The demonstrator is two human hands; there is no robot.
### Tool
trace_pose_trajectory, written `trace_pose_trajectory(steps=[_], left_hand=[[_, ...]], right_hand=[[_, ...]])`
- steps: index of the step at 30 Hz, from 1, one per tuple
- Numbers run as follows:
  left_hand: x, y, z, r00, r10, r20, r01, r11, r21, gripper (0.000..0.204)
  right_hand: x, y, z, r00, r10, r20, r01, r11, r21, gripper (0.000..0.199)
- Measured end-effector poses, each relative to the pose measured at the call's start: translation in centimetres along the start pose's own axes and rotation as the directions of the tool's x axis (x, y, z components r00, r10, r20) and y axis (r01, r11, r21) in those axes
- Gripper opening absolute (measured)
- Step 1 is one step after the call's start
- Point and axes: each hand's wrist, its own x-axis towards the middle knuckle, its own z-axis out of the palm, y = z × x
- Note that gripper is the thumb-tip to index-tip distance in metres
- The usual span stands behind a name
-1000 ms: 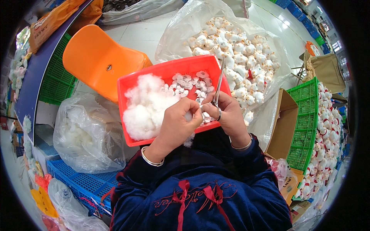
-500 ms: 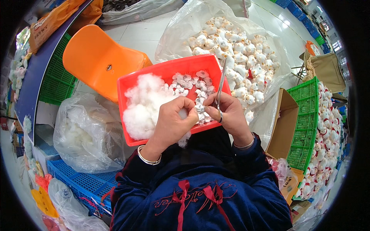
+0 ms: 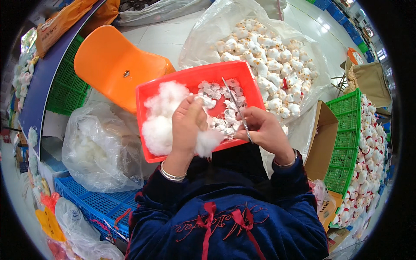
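Much of the small white piece clamped in the left hand [image 3: 188, 123] was hidden by the fingers and a stuffing tuft [image 3: 209, 142]. Metal tweezers [image 3: 236, 108] were pinched in the right hand [image 3: 262, 132] over the red tray [image 3: 195, 78]. An orange chair [image 3: 112, 65] and a bag of plush toys [image 3: 268, 56] were seen beyond.

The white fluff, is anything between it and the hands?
Nothing visible is. The left hand already has a tuft of white fluff in its grip over the red tray. The right hand, close beside it, holds thin metal tweezers pointing up over the tray.
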Motion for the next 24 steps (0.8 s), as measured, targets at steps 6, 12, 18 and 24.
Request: trace_pose_trajectory(steps=[6,12,18,24], left_hand=[[1.7,1.0,-1.5,0.98,0.149,-0.129,-0.154,0.988,-0.029,0.011],[1.0,1.1,0.6,0.984,0.096,-0.149,-0.12,0.979,-0.162,0.017],[0.4,0.8,-1.5,0.996,0.069,0.055,-0.053,0.966,-0.254,0.023],[1.0,1.3,-1.2,0.986,0.157,-0.062,-0.16,0.986,-0.052,0.015]], right_hand=[[-2.1,-2.0,-0.9,0.893,-0.39,0.226,0.445,0.683,-0.58,0.064],[-0.4,-1.3,1.9,0.928,-0.272,0.255,0.372,0.701,-0.608,0.039],[0.2,-2.1,1.8,0.936,-0.138,0.325,0.299,0.801,-0.52,0.033],[-1.4,-3.1,-1.7,0.904,-0.354,0.239,0.424,0.671,-0.609,0.06]])
